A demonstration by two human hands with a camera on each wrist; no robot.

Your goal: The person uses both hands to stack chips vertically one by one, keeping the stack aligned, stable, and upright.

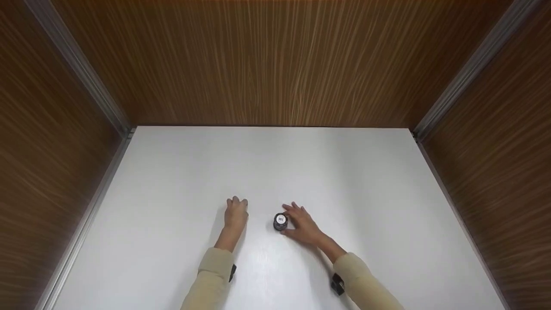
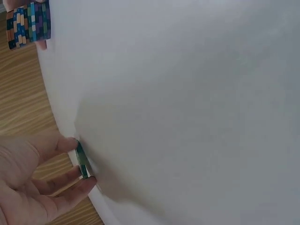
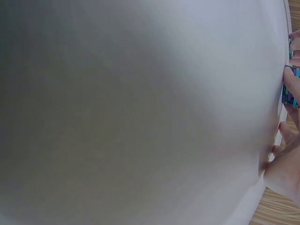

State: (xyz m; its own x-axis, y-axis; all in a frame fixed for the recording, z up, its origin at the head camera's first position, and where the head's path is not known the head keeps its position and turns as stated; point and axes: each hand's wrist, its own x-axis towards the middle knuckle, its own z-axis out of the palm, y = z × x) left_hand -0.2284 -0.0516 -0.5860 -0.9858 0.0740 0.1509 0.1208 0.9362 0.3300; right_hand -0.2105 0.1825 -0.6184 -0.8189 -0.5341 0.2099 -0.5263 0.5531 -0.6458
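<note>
A stack of poker chips (image 1: pixel 280 221) stands on the white table, its top chip showing a pale round label inside a dark rim. Striped edges in several colours show along the stack (image 2: pixel 29 26) in the left wrist view. My right hand (image 1: pixel 302 226) grips the stack from its right side between thumb and index finger, the other fingers spread outward. To the left of the stack, my left hand (image 1: pixel 236 215) pinches a single green poker chip (image 2: pixel 82 159) on edge between thumb and fingertips, close over the table. From the head view that chip is hidden beneath the hand.
The white tabletop (image 1: pixel 275 163) stretches around both hands. Brown wood-grain panels (image 1: pixel 267 64) rise at the back and on both sides, with grey metal strips (image 1: pixel 82 64) at the corners. A dark device (image 1: pixel 338 284) sits at the right wrist.
</note>
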